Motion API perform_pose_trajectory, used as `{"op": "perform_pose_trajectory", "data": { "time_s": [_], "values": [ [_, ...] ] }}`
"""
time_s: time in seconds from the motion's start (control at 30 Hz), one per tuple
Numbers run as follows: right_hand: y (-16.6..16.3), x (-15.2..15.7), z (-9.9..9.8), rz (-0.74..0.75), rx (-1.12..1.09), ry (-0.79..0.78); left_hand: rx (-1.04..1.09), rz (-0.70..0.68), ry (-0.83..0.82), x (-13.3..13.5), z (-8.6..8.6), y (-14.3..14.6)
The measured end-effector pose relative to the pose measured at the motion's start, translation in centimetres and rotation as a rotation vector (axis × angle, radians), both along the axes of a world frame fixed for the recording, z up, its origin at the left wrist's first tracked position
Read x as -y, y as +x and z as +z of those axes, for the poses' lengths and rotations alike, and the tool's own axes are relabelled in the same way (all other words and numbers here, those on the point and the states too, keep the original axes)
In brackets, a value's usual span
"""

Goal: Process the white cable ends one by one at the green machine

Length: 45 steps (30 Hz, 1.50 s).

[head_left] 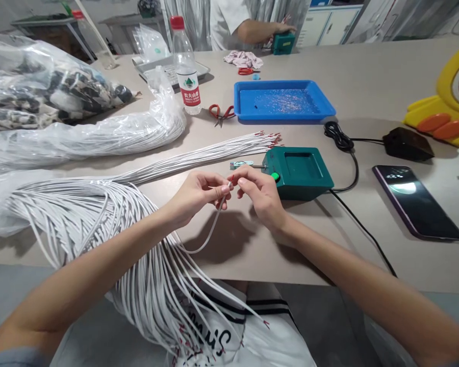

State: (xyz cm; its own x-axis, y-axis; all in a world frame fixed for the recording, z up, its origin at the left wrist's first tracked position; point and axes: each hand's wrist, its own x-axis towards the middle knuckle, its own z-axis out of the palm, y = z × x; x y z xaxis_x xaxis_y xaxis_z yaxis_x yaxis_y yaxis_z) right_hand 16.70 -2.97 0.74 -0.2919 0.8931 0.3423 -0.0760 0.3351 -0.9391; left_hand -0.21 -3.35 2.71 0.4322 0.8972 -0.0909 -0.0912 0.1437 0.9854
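Between the thumb and fingers of my left hand [204,196] is the end of a white cable [215,224], which curves down and back to the bundle. My right hand [260,194] pinches at the red tip of that same cable, close beside the left fingertips. Just behind my right hand stands a green box-shaped machine [302,173] with a bright green button and a short shaft at its left side. A large bundle of white cables [137,270] spills from the table over my lap. More white cables [199,159] with red ends lie straight behind my hands.
Behind are a blue tray [285,118] with small scraps, red-handled snips [221,116] and a water bottle [187,76]. Plastic-wrapped cables [99,142] lie left. A phone [416,201], black adapter [407,143] and yellow object [447,97] are right. A co-worker [248,28] sits opposite.
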Motion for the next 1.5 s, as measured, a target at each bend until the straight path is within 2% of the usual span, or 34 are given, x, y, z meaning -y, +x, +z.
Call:
{"op": "perform_pose_trajectory", "data": {
  "time_s": [0.27,0.5,0.63,0.77,0.83,0.9,0.97,1.0,1.07,1.1,1.17,1.23,1.3,1.37,1.43,1.5],
  "values": [
    [0.1,0.0,0.2,-0.023,0.009,0.053,-0.05,0.051,0.069,-0.1,0.1,0.1],
    [0.0,0.0,0.1,-0.126,0.163,0.191,-0.118,0.148,0.15,0.2,0.3,0.3],
    [0.2,-0.2,0.0,-0.193,0.331,0.42,-0.078,0.079,0.109,0.1,0.1,0.2],
    [0.6,-0.4,0.0,-0.224,0.427,0.531,-0.07,-0.031,0.075,0.3,0.1,0.3],
    [0.7,-0.4,0.1,-0.231,0.475,0.578,-0.115,-0.052,0.135,0.4,0.0,0.4],
    [0.7,-0.3,0.2,-0.234,0.492,0.583,-0.217,0.009,0.346,0.5,-0.4,0.4],
    [0.4,0.1,0.3,-0.211,0.419,0.473,-0.382,0.149,0.743,0.4,-0.9,0.2],
    [0.2,0.3,0.4,-0.173,0.34,0.355,-0.468,0.225,0.971,0.2,-1.2,0.0],
    [-0.4,1.0,0.7,-0.025,0.112,0.008,-0.591,0.322,1.351,-0.1,-1.6,-0.4],
    [-0.7,1.3,0.8,0.064,-0.021,-0.189,-0.619,0.336,1.466,-0.3,-1.7,-0.6],
    [-1.1,1.7,1.0,0.219,-0.251,-0.528,-0.621,0.351,1.532,-0.5,-1.6,-0.7],
    [-1.1,1.6,1.1,0.288,-0.357,-0.697,-0.593,0.354,1.41,-0.5,-1.3,-0.5],
    [-0.9,1.0,0.9,0.256,-0.312,-0.676,-0.539,0.343,1.095,-0.4,-0.9,-0.2],
    [-0.7,0.3,0.4,0.123,-0.158,-0.487,-0.436,0.261,0.659,-0.3,-0.5,0.0],
    [-0.5,-0.1,-0.2,-0.08,0.039,-0.18,-0.3,0.153,0.274,-0.3,-0.2,0.0],
    [-0.3,-0.3,-0.8,-0.244,0.22,0.131,-0.178,0.083,0.048,-0.5,0.0,-0.2]
  ]
}}
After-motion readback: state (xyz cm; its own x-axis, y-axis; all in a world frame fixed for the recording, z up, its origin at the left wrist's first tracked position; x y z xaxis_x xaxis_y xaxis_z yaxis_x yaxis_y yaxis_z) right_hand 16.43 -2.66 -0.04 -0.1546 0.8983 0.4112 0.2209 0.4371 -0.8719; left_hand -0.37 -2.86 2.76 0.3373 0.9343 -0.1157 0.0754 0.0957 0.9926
